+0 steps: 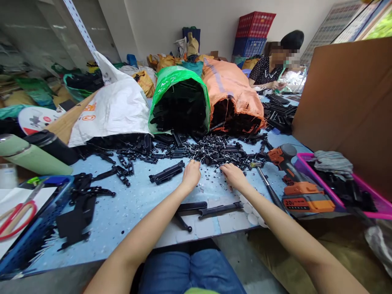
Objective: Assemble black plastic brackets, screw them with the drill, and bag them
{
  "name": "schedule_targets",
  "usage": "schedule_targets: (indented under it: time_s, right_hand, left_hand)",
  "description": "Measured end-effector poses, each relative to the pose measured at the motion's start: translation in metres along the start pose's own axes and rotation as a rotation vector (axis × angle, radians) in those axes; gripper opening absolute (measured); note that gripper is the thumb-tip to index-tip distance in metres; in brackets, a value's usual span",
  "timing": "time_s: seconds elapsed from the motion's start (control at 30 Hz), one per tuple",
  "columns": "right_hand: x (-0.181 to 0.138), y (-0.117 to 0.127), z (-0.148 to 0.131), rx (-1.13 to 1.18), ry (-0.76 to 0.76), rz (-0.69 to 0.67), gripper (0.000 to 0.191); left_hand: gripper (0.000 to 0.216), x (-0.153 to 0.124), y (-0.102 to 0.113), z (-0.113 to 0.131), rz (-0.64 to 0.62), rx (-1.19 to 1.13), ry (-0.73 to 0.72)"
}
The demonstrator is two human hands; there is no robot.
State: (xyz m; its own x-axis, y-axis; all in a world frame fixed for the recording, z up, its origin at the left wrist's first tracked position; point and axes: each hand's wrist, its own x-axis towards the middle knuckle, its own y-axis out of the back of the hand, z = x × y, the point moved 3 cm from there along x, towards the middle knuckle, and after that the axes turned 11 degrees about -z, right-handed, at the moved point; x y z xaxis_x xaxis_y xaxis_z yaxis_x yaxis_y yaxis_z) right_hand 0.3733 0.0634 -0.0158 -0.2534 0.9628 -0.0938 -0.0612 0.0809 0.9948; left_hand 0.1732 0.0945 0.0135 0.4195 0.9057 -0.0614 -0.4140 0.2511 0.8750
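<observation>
My left hand [192, 174] is at the near edge of a heap of silver screws and small black parts [211, 149]. Its fingers are pinched together, and whatever lies between them is too small to make out. To its right, my right hand [233, 176] is closed at the same heap, thumb and fingers drawn together over thin screws; what it grips is unclear. Left of my left hand lies a long black plastic part [167, 173]. Closer to my body, black bar-shaped pieces [220, 209] rest between my forearms at the table's front edge.
White [116, 106], green [180, 75] and orange [229, 81] sacks of black parts line the back. At right are a cordless drill [295, 179], a screwdriver-like tool [269, 190] and a pink basket [373, 212]. Scissors [21, 216] lie at left. A person [269, 69] sits beyond.
</observation>
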Motion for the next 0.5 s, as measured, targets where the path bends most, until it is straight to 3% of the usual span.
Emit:
schedule_targets:
  time_s: [0.13,0.27,0.37,0.43,0.5]
  right_hand:
    - [0.022,-0.009,0.007,0.013,0.072,-0.065,0.017]
    - [0.015,-0.006,0.000,0.029,0.077,-0.058,0.019]
    - [-0.004,0.008,-0.018,0.201,0.065,0.074,0.017]
    - [-0.021,0.018,-0.035,0.440,0.074,0.192,0.015]
    - [-0.038,0.022,-0.055,0.668,0.102,0.227,0.013]
  left_hand:
    - [0.019,-0.085,0.027,-0.038,0.165,-0.057,-0.090]
    - [0.020,-0.147,0.029,-0.066,0.129,-0.043,-0.057]
    - [0.021,-0.163,0.022,-0.068,0.072,0.014,-0.031]
    - [0.022,-0.164,0.022,-0.065,0.044,0.073,-0.013]
    - [0.023,-0.162,0.023,-0.060,-0.001,0.146,-0.013]
